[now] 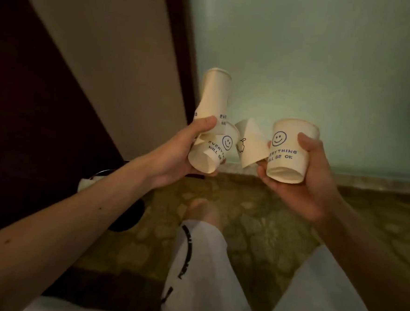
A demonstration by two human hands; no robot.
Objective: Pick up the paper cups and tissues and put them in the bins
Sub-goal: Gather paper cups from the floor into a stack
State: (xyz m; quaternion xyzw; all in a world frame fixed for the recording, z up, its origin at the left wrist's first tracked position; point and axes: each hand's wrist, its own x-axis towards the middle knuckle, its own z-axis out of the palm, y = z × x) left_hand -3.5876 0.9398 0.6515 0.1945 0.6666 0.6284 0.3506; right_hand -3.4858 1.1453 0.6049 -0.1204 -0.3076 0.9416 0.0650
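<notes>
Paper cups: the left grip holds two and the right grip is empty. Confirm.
Not empty: the head view shows the right grip holding a smiley cup, a folded cup pinched beside it. The left grip does hold two: upper cup, lower cup.

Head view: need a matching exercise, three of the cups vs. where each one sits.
Things:
1. tallest cup
2. flattened cup
3. cup reading BE OK

Places:
a. gripped in the right hand, base toward the camera
b. between the two hands, creased
c. gripped in the left hand, sticking up past the thumb

Pairs: 1-c, 2-b, 3-a
</notes>
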